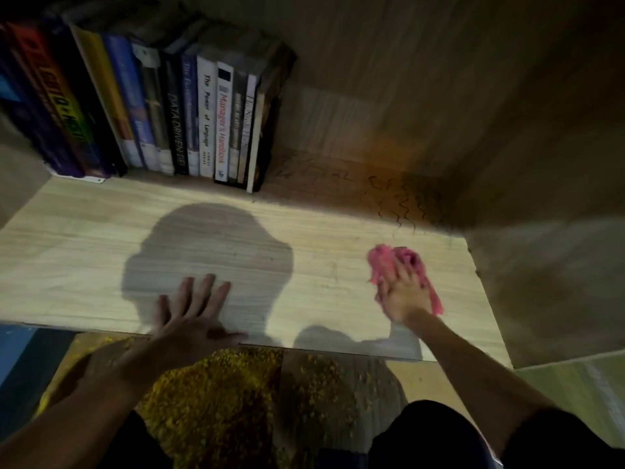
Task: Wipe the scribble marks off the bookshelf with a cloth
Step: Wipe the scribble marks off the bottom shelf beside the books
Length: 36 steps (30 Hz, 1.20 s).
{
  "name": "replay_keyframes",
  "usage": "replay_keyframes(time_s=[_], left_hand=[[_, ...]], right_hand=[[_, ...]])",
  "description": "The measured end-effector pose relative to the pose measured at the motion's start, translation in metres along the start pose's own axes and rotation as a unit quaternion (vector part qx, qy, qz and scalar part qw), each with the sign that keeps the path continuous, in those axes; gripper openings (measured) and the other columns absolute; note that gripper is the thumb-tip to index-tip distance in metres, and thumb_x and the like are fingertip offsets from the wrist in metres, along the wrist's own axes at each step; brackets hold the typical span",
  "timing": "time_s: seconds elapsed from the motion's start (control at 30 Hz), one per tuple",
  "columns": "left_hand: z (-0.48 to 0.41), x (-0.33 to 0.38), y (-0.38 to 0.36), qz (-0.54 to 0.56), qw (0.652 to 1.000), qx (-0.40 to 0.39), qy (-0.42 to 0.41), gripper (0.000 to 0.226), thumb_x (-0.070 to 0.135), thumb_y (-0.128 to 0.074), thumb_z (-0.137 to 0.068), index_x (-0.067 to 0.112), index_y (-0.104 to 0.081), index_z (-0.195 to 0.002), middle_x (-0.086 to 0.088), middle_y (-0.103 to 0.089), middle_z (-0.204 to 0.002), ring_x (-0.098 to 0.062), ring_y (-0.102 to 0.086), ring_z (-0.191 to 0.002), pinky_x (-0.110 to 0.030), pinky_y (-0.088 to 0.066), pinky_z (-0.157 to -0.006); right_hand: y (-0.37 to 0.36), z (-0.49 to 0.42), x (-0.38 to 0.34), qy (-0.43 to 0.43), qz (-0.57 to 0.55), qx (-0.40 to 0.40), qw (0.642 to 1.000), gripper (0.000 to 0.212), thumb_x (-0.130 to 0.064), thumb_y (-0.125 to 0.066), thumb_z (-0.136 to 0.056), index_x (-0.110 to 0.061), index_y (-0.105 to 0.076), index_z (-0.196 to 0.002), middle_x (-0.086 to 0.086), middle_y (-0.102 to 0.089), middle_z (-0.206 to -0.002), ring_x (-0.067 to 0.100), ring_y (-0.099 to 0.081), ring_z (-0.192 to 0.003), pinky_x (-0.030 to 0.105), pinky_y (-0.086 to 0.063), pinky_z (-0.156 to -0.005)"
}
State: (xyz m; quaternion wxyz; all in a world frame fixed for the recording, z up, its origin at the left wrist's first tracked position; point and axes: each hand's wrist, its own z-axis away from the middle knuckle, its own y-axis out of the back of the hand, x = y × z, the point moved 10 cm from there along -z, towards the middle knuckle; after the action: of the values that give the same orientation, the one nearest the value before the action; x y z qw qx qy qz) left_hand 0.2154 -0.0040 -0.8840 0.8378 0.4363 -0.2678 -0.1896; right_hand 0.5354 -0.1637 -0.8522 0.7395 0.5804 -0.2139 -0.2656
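Pink cloth [385, 262], one, lies under the right hand [404, 297] on the wooden bookshelf [101, 238].
Two hands: the left hand [192, 313] rests flat at the front edge, fingers spread and released; the right fingers [404, 274] stretch over the cloth, pressing it. Several wavy black scribble marks [406, 204] lie just beyond them. Beyond the left fingers stand about a dozen books [203, 120]: "DATA DRIVEN", "The Power of Language", "Manager's Handbook".

Pink cloth [389, 264], pale wood-grain shelf [101, 252], dark wavy scribble marks [402, 206], speckled yellow rug [216, 397].
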Motion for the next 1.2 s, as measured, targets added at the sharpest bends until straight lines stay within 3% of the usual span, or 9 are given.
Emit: replay_keyframes(time_s=[0.13,0.37,0.43,0.53,0.67,0.8,0.9,1.07,1.2], left_hand=[[0.001,0.0,0.0,-0.011,1.0,-0.028,-0.007,0.151,0.098,0.02,-0.01,0.037,0.019,-0.147,0.008,0.028,-0.156,-0.025,0.025,-0.143,-0.052,0.008,-0.114],[0.0,0.001,0.0,-0.03,0.998,-0.043,-0.016,0.152,0.097,0.022,-0.008,0.034,0.023,-0.147,0.005,0.032,-0.154,-0.028,0.028,-0.142,-0.054,0.007,-0.113],[-0.001,0.001,0.0,-0.02,0.999,-0.037,-0.022,0.151,0.098,0.022,-0.01,0.034,0.023,-0.147,0.005,0.032,-0.154,-0.026,0.029,-0.142,-0.054,0.009,-0.113],[-0.004,-0.002,-0.003,-0.017,0.999,-0.01,-0.025,0.147,0.097,0.024,-0.013,0.035,0.023,-0.147,0.01,0.037,-0.149,-0.019,0.033,-0.138,-0.054,0.011,-0.113],[-0.005,-0.001,-0.007,-0.015,0.999,-0.025,-0.024,0.146,0.096,0.024,-0.013,0.037,0.022,-0.147,0.01,0.039,-0.148,-0.025,0.031,-0.141,-0.056,0.012,-0.112],[-0.003,0.0,-0.004,-0.023,0.999,-0.02,-0.021,0.147,0.096,0.021,-0.013,0.037,0.02,-0.147,0.006,0.032,-0.154,-0.027,0.028,-0.142,-0.057,0.008,-0.112],[-0.003,0.001,-0.001,-0.026,0.999,-0.015,-0.021,0.149,0.092,0.03,-0.009,0.037,0.02,-0.148,0.005,0.031,-0.155,-0.028,0.027,-0.142,-0.057,0.007,-0.112],[-0.004,0.001,-0.002,-0.025,0.999,-0.004,-0.028,0.149,0.091,0.032,-0.011,0.035,0.019,-0.148,0.005,0.031,-0.155,-0.028,0.027,-0.142,-0.058,0.009,-0.112],[-0.005,0.0,-0.004,-0.021,0.999,0.001,-0.034,0.149,0.092,0.03,-0.012,0.034,0.018,-0.149,0.007,0.042,-0.143,-0.026,0.031,-0.141,-0.058,0.011,-0.111]], right_hand=[[-0.002,-0.005,-0.035,-0.171,-0.091,-0.03,0.981,0.058,-0.04,-0.015,-0.101,-0.028,0.009,-0.152,0.002,0.013,-0.16,0.029,0.013,-0.146,0.058,0.0,-0.116],[-0.02,0.065,-0.161,0.322,-0.013,-0.046,0.945,0.051,-0.035,-0.028,-0.1,-0.038,-0.017,-0.15,-0.018,0.002,-0.154,0.009,0.008,-0.142,0.048,-0.001,-0.114],[-0.007,0.035,-0.094,0.241,0.045,0.031,0.969,0.06,-0.032,-0.026,-0.092,-0.032,-0.014,-0.151,-0.007,-0.016,-0.157,0.017,-0.015,-0.144,0.057,-0.023,-0.113],[-0.007,-0.008,0.001,0.002,-0.014,-0.018,1.0,0.06,-0.049,0.0,-0.091,-0.034,0.012,-0.148,-0.001,0.01,-0.16,0.022,0.008,-0.147,0.052,-0.006,-0.119],[-0.009,-0.01,-0.039,-0.127,-0.07,-0.015,0.989,0.058,-0.04,-0.016,-0.1,-0.031,0.011,-0.151,-0.002,0.016,-0.159,0.026,0.015,-0.146,0.055,0.0,-0.117],[-0.029,0.055,-0.176,0.18,-0.083,-0.025,0.98,0.051,-0.043,-0.011,-0.101,-0.037,0.006,-0.149,-0.011,0.023,-0.154,0.024,0.022,-0.144,0.054,0.006,-0.116],[-0.031,0.093,-0.169,0.332,-0.03,-0.012,0.943,0.051,-0.049,-0.006,-0.1,-0.038,-0.023,-0.146,-0.01,-0.015,-0.156,0.026,-0.017,-0.143,0.057,-0.023,-0.108],[-0.013,0.01,-0.04,0.099,0.02,-0.012,0.995,0.068,-0.059,0.011,-0.088,-0.033,0.007,-0.15,-0.005,0.013,-0.155,0.024,0.0,-0.148,0.051,-0.002,-0.118],[-0.009,-0.001,-0.058,-0.171,-0.082,-0.025,0.982,0.058,-0.041,-0.016,-0.1,-0.03,0.007,-0.152,-0.002,0.016,-0.159,0.025,0.012,-0.147,0.053,0.0,-0.117]])
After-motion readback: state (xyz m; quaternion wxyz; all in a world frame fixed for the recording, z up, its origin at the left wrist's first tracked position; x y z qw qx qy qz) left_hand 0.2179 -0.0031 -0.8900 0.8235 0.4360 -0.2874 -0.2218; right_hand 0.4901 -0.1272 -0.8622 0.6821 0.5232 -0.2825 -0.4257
